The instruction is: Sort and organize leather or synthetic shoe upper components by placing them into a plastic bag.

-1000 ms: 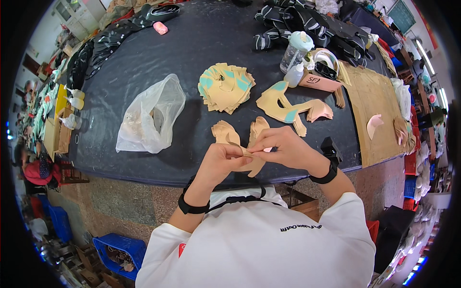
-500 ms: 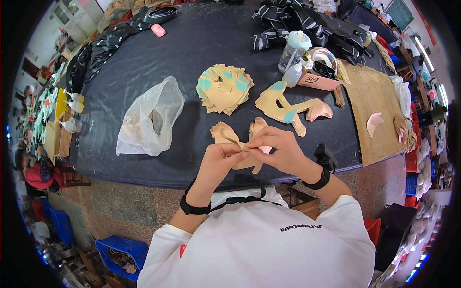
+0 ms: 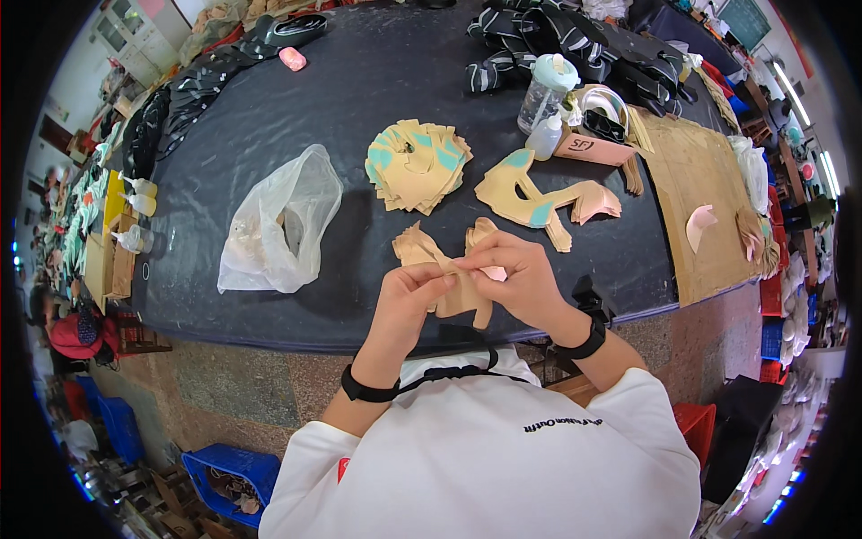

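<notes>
Two-handed pinch grip on a thin sheet piece, viewed from above. A tan piece [image 3: 463, 299] is held over the near edge of the dark worktop [image 3: 386, 81], between the left hand [image 3: 407, 299] and the right hand [image 3: 524, 280]. The fingers of both hands are closed on it, thumbs against index fingers, with the fingertips nearly meeting. Just beyond the hands, tan layered lobes [image 3: 416, 244] are seen; whether they are joined to the held piece cannot be told. Farther off, a round stack [image 3: 418, 172] of tan pieces marked with turquoise patches is laid flat, and a fanned group of similar pieces [image 3: 512, 199] is placed to its right. A translucent plastic bag [image 3: 312, 184] is set to the left. At the upper right, a lidded clear bottle [image 3: 542, 97] is stood near a small squeeze bottle [image 3: 544, 139] and an open carton [image 3: 593, 150]. Farther right, a pale pink piece [image 3: 699, 226] is rested on a brown board [image 3: 691, 175].
</notes>
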`<state>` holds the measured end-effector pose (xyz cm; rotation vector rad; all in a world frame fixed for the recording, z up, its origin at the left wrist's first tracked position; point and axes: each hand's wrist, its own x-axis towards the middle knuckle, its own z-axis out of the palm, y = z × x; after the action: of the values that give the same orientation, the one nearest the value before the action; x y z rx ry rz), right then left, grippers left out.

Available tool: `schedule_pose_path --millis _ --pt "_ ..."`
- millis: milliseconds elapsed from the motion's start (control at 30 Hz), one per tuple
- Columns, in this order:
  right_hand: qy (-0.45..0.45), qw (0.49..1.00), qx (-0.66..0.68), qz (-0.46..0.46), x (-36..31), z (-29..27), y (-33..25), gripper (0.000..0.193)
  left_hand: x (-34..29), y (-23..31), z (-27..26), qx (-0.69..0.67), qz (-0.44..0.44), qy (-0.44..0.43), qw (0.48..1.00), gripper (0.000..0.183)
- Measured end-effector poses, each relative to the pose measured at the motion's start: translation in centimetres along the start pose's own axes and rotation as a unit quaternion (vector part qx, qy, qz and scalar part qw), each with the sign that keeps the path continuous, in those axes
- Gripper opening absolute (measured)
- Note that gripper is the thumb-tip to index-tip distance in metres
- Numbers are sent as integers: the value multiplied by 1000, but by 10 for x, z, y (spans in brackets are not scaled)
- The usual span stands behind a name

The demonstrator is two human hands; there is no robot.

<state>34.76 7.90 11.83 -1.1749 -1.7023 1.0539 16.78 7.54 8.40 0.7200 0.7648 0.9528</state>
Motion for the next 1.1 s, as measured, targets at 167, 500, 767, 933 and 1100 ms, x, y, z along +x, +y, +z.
schedule_pose_path --millis 167,500,767,933,1100 --pt "43 996 59 -43 -2 10 4 27 0 2 15 -56 -3 60 997 19" --pt "-19 822 503 266 -5 11 8 28 1 2 11 -23 11 76 997 18" --pt "-70 894 385 216 -5 2 23 25 -2 -1 3 51 16 52 997 14" --pt "-75 849 478 213 -11 12 16 31 -10 0 2 -96 -53 -7 994 9" --pt "-39 848 470 241 -37 31 39 35 -15 -25 -15 -133 -76 -43 987 10"
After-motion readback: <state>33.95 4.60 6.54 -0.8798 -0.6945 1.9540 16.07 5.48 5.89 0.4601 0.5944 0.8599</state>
